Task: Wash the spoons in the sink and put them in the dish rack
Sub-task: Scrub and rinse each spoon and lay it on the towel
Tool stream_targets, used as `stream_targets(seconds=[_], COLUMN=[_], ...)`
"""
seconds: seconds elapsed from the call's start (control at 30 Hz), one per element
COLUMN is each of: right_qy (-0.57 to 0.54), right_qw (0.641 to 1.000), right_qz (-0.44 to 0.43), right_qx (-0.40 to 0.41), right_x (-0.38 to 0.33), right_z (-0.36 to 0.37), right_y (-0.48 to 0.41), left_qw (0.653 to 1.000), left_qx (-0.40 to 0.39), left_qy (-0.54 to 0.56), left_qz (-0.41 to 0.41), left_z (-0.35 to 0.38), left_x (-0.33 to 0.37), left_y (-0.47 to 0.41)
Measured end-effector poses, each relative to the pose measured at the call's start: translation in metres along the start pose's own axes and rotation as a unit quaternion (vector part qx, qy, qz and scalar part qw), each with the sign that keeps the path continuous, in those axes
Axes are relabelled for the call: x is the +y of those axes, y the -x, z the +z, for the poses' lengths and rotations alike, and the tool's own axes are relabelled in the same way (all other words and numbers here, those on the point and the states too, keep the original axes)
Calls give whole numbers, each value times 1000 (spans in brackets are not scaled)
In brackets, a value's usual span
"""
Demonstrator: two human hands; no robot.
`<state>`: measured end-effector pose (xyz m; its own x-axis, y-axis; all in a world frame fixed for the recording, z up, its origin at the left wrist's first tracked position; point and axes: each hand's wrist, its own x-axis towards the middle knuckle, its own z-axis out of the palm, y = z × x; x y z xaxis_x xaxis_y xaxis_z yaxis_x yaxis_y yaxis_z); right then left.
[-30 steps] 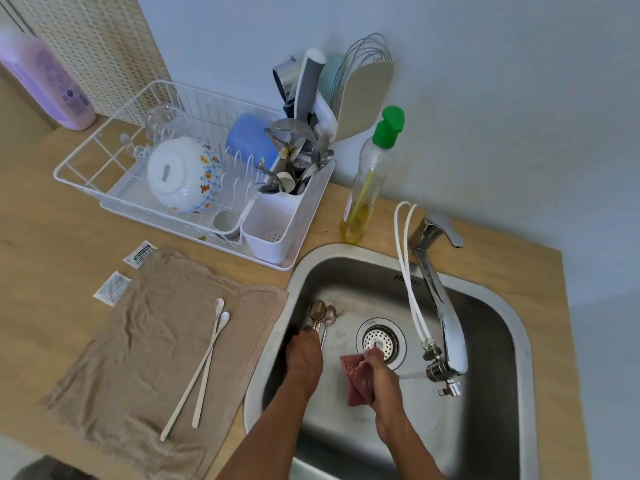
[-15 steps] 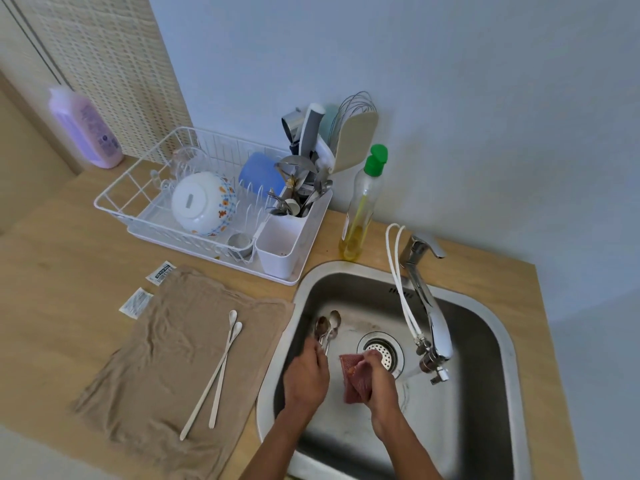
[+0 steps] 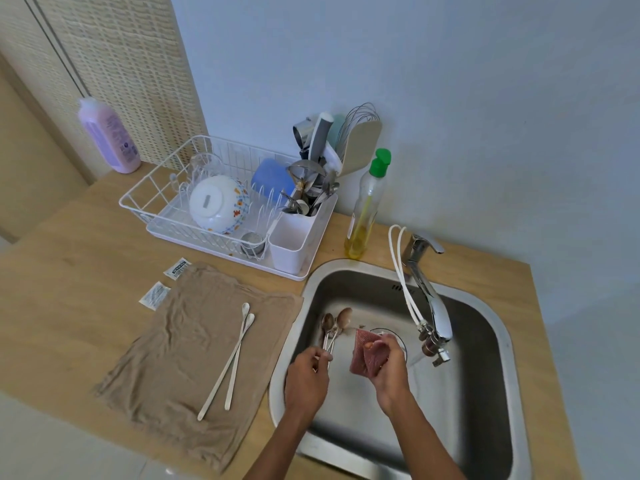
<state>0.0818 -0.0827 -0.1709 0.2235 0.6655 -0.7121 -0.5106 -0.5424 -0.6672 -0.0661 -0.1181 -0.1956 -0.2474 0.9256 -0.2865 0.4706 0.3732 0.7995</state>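
Pinched in the left hand (image 3: 306, 375), the metal spoons (image 3: 333, 323) fan out over the sink (image 3: 485, 341). Right hand (image 3: 389, 363) grips a red mesh scrubber (image 3: 363, 351).

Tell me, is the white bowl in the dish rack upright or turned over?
Turned over: the bowl leans in the dish rack with its foot ring facing up toward the camera and its opening facing down.

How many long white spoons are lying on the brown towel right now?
2, both on the brown towel left of the sink: the nearer spoon and the farther spoon, bowls close together, handles splaying apart. None looks hidden.
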Motion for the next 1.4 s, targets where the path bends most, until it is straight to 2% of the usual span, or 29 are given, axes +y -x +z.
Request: stream_targets(seconds=[0.37, 0.43, 0.5, 0.6, 0.73, 0.83, 0.93, 1.0, 1.07, 1.13, 1.23, 1.3, 1.33, 1.37, 1.4], right_qy=[-38, -10, 79, 260, 366, 412, 497, 576, 646, 681, 689, 705, 708, 700, 679], right_qw=[997, 994, 986, 944, 891, 856, 793, 723, 651, 609, 588, 546, 537, 541, 560], right_qz=[-12, -26, -62, -141, -185, -186, -160, -167, -196, -212, -174, -170, -174, -179, -187], right_qx=[-65, -104, -135, -147, -197, -251, -315, -344, -346, -347, -387, -420, -425, -431, -437], right_x=[-4, -6, -7, -13, -36, -44, -41, -38, -34, -29, -26, -22, -20, -19, -16], right_z=[10, 13, 13, 10, 3, -1, -4, -5, -8, -12, -13, -12, -11, -12, -15], right_y=[-1, 1, -1, -7, -7, -9, -5, -3, -4, -5, -1, -2, -1, -1, 0], left_qw=[996, 995, 994, 993, 983, 953, 903, 865, 846, 835, 812, 795, 790, 791, 797], left_qx=[-69, -83, -87, -68, -83, -126, -166, -190, -211, -236, -270, -279, -279, -281, -285], left_qy=[3, -5, -11, -52, -114, -209, -303, -352, -365, -369, -383, -394, -399, -403, -399], left_qz=[63, 63, 62, 79, 122, 181, 256, 304, 326, 333, 349, 368, 372, 366, 353], left_z=[0, 0, 1, -4, -37, -69, -85, -90, -92, -91, -89, -87, -86, -85, -86], left_x=[-3, -1, 3, 11, 26, 37, 47, 51, 53, 50, 49, 51, 51, 49, 46], left_y=[4, 3, 3, -1, -17, -34, -48, -55, -60, -60, -56, -53, -51, -50, -49])
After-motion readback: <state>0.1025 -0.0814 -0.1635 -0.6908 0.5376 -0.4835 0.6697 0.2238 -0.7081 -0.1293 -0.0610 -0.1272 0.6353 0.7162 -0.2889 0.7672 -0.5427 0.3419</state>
